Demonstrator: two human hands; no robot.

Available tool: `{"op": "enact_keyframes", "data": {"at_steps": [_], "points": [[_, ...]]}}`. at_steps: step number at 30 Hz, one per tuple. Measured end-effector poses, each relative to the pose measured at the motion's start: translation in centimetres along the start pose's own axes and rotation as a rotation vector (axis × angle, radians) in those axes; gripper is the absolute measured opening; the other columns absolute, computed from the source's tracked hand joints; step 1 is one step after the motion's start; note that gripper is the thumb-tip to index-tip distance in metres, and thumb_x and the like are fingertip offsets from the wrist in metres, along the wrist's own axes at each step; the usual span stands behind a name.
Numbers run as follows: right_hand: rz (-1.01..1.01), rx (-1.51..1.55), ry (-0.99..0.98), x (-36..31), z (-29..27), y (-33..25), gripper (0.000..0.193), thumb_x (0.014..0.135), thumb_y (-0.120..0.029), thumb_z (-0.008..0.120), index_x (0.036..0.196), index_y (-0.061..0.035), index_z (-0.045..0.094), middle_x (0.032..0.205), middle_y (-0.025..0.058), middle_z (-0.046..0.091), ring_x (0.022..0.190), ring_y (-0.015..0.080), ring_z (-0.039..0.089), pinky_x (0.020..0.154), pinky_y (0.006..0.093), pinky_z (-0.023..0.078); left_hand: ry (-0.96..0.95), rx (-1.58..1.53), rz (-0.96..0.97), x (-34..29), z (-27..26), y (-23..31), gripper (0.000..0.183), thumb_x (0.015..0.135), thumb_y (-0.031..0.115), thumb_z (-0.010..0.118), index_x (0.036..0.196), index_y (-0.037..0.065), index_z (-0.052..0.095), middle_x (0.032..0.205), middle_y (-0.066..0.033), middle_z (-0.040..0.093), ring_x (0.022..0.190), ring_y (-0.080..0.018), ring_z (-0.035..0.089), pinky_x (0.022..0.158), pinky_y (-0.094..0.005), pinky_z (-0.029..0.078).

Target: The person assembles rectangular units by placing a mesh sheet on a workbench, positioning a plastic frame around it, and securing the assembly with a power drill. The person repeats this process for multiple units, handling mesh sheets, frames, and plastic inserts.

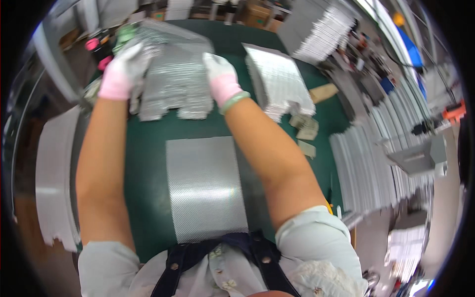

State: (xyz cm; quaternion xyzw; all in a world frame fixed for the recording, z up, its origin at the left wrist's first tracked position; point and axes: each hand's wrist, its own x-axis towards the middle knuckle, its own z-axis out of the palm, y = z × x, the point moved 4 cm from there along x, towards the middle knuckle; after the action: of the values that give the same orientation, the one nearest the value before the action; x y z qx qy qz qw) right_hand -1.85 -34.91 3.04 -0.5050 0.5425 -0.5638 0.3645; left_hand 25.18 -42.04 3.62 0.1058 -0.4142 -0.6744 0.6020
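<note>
Both my hands wear white gloves with pink cuffs and reach to the far left of the green table. Between them lies a pile of translucent, silvery plastic sheets (pixel 175 84) with a notched near edge. My left hand (pixel 129 62) is closed at the pile's left side, where the plastic looks crumpled, though the fingertips are blurred. My right hand (pixel 217 69) touches or nearly touches the pile's right edge; its fingertips are hard to make out. Closer to me, a single silvery sheet with a fine dotted texture (pixel 205 188) lies flat.
Right of the pile stands a stack of shiny silver sheets (pixel 279 79), with small beige pieces (pixel 306 126) beside it. Tall stacks of pale sheets (pixel 361 168) line the right side. Another pale stack (pixel 57 173) stands left of the green table (pixel 148 163).
</note>
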Motion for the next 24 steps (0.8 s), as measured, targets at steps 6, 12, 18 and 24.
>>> {"op": "enact_keyframes", "data": {"at_steps": [6,12,18,24], "points": [[-0.241,0.228,-0.074,-2.2,-5.6,-5.5,0.036,0.091,-0.013,0.073,0.120,0.0041,0.063,0.109,0.0088,0.070,0.099,0.0153,0.065,0.090,0.0287,0.051,0.005,0.310,-0.038,-7.1,9.0,2.4,0.052,0.098,0.026,0.063,0.140,-0.002,0.049,0.129,-0.0123,0.059,0.118,-0.0188,0.057,0.099,-0.0338,0.045],[-0.044,-0.068,-0.238,-17.5,-9.0,-9.0,0.033,0.090,-0.020,0.075,0.112,0.0023,0.064,0.089,0.0043,0.068,0.079,0.0105,0.062,0.073,0.0258,0.051,0.540,1.421,0.183,-20.3,14.9,3.2,0.057,0.086,0.038,0.079,0.121,-0.004,0.061,0.094,-0.0147,0.071,0.084,-0.0199,0.068,0.077,-0.0331,0.053],[0.107,-0.416,0.006,-36.0,-14.3,0.6,0.045,0.089,-0.023,0.077,0.120,0.0034,0.058,0.069,-0.0017,0.053,0.060,0.0054,0.050,0.057,0.0222,0.044,0.353,1.525,0.027,-37.2,18.1,-3.6,0.049,0.083,0.025,0.082,0.118,0.000,0.059,0.086,-0.0054,0.064,0.068,-0.0128,0.059,0.063,-0.0277,0.051],[0.043,-0.735,-0.106,-42.9,-14.4,3.7,0.061,0.088,-0.031,0.077,0.130,0.0054,0.052,0.079,0.0110,0.060,0.069,0.0213,0.061,0.068,0.0341,0.053,0.289,1.566,-0.138,-44.2,17.3,-7.1,0.052,0.085,0.029,0.078,0.122,-0.001,0.057,0.091,-0.0102,0.064,0.070,-0.0193,0.063,0.068,-0.0325,0.053]]}}
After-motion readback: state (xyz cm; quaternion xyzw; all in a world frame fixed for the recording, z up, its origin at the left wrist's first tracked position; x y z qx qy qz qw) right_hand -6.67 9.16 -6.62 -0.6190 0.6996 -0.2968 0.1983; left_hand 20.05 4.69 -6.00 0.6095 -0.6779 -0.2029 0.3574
